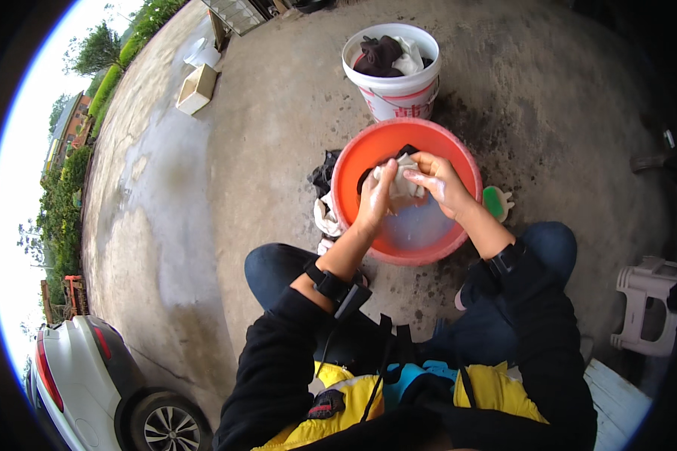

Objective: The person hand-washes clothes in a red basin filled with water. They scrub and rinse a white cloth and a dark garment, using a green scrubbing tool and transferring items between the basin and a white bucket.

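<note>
An orange-red plastic basin with cloudy water stands on the concrete before me. Over it, my left hand and my right hand grip a wet white cloth between them, with suds on both. Dark fabric lies in the basin behind the cloth. Just beyond the basin, a white bucket with red writing holds dark and white garments. Left of the basin, black fabric and white fabric lie on the ground. A green and white brush or soap item lies at its right.
A plastic stool is at the right, near a pale board. A foam box and a translucent container sit at the upper left. A white car stands at the lower left.
</note>
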A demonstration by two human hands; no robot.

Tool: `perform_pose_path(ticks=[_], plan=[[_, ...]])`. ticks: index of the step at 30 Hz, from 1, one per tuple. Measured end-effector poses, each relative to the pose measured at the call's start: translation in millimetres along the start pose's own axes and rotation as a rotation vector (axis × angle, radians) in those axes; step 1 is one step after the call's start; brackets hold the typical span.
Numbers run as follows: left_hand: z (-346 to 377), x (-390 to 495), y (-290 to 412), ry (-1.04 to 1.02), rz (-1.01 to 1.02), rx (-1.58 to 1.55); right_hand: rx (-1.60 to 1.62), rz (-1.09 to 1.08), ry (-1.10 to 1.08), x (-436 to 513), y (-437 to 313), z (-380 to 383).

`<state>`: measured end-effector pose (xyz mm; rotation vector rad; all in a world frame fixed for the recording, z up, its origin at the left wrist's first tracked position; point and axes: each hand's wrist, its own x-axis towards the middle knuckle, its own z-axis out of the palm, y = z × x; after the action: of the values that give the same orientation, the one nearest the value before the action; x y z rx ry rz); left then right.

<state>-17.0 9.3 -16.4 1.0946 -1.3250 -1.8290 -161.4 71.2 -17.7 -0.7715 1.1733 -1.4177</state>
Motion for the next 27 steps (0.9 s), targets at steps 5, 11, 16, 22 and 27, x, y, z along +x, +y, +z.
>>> perform_pose_path(ticks=[5, 11, 16, 22, 27], plan=[[4.0, 13.6, -20.9, -0.019, -0.035, -0.133, -0.681, -0.261, 0.356, -4.7, 10.3, 28.7], [8.4, 8.7, -50.2, 0.024, -0.04, 0.074, -0.847, -0.071, 0.39, -15.6, 19.2, 43.3], [6.1, -1.1, -53.2, 0.001, 0.223, 0.378, -0.969, -0.264, 0.428, -21.9, 38.8, 42.4], [9.4, -3.8, -66.9, 0.089, 0.142, 0.426, -0.949, 0.017, 0.488, -17.9, 53.3, 39.9], [7.8, 2.7, -77.9, 0.05, 0.136, 0.438, -0.673, 0.126, 0.445, -17.6, 49.4, 39.5]])
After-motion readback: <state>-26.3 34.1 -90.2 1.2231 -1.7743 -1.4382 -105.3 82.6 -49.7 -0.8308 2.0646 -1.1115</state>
